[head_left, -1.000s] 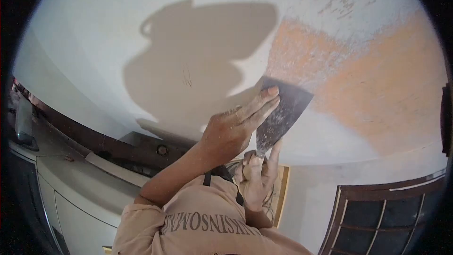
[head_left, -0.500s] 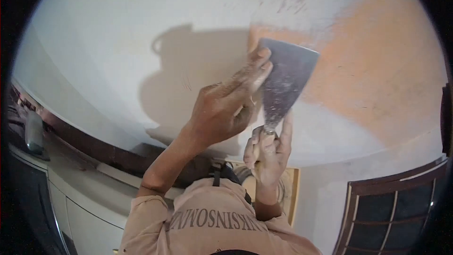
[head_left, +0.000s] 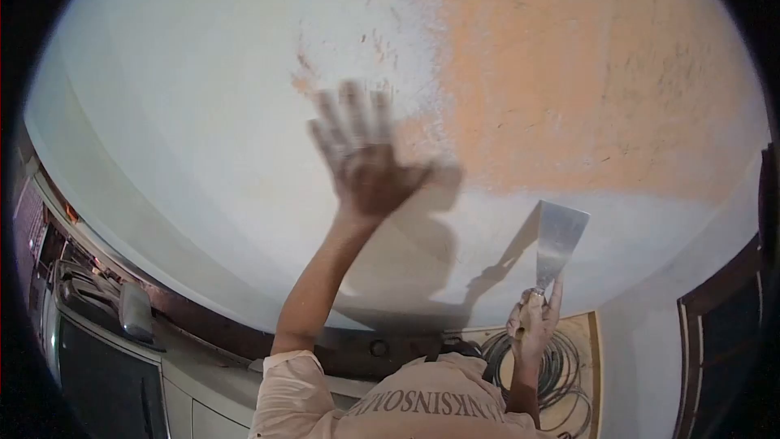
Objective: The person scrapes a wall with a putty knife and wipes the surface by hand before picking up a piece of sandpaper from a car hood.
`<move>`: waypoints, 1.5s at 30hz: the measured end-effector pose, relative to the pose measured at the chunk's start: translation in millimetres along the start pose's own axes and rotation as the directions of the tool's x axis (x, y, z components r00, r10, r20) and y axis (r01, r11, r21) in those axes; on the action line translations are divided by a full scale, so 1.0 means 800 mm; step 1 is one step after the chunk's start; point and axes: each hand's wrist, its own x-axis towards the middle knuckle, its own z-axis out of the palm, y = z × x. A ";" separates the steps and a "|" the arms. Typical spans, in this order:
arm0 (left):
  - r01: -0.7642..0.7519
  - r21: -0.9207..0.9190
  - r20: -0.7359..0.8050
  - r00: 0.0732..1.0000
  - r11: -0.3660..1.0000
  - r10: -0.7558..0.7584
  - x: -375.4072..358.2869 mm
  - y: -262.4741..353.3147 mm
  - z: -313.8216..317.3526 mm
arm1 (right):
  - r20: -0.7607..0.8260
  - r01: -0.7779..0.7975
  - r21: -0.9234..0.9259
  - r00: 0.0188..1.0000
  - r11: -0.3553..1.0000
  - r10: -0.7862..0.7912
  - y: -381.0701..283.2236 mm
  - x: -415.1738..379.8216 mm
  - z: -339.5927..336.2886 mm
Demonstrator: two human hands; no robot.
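Note:
My left hand [head_left: 363, 167] is raised against the wall [head_left: 203, 138], fingers spread wide and slightly blurred, palm toward the white surface. Whitish dust coats its fingers. To the lower right, my right hand [head_left: 532, 332] grips a putty knife [head_left: 561, 240] by its handle. Its wide metal blade points up and throws a shadow on the wall. Above and right of my left hand, a large patch of orange paint [head_left: 561, 89] shows with a ragged, scratched edge. Small orange and reddish flecks [head_left: 302, 81] mark the white area just above my fingertips.
Coiled cable [head_left: 573, 367] lies on a yellowish board [head_left: 596, 341] below my right hand. A dark wooden frame with panes [head_left: 686, 358] stands at the right. Pale cabinets [head_left: 180, 386] and a dark-fronted appliance [head_left: 110, 386] line the lower left, with assorted items behind.
My left hand has left the blade of the putty knife and spread open at the wall, up and left. My right hand has lowered the knife to the right. The view has shifted, showing more orange paint.

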 end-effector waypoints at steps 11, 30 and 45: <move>0.124 -0.784 0.551 -0.311 0.608 0.775 -0.175 0.185 0.076 | -0.277 0.085 0.038 0.958 0.996 -0.072 -0.042 0.043 -0.085; -0.252 0.051 0.040 0.967 0.966 0.250 0.055 0.080 0.064 | 0.156 -0.088 0.020 0.984 0.996 0.084 -0.074 0.099 -0.136; 0.739 0.464 0.181 0.461 0.489 -0.869 -0.167 0.285 -0.304 | 0.675 -0.247 -0.328 0.614 0.912 0.409 -0.203 0.118 -0.074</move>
